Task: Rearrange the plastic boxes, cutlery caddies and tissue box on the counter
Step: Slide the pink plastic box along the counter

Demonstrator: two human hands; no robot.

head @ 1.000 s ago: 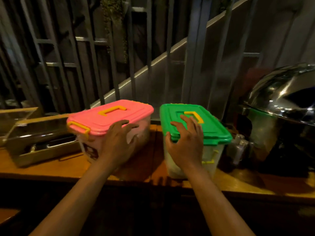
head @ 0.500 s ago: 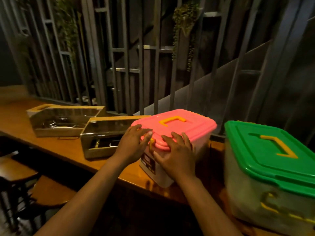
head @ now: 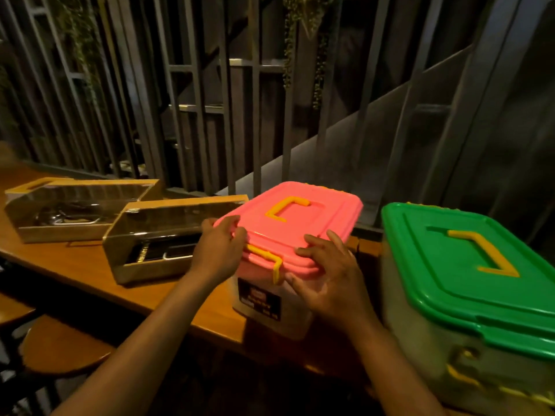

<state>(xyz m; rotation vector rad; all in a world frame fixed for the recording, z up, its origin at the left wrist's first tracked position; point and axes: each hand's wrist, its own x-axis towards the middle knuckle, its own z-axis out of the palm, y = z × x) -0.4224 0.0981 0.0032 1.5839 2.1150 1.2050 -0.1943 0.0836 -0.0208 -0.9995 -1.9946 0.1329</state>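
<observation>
A plastic box with a pink lid (head: 303,223) and yellow handle stands on the wooden counter (head: 90,265). My left hand (head: 220,253) grips the lid's near left corner. My right hand (head: 330,280) holds the near right edge and side, fingers over the lid rim. A yellow latch shows between my hands. To the right stands a box with a green lid (head: 468,274), untouched. Left of the pink box lie two cutlery caddies with clear covers, the nearer caddy (head: 168,238) almost touching my left hand, the farther caddy (head: 75,208) behind it. No tissue box shows.
Dark metal bars and a stair stringer (head: 270,115) rise right behind the counter. Round wooden stools (head: 60,346) stand below the counter's front edge at lower left. Hanging plants dangle above.
My right hand left the green box and came onto the pink box. Over the last half second both hands spread apart to the lid's two near corners. The view swung left.
</observation>
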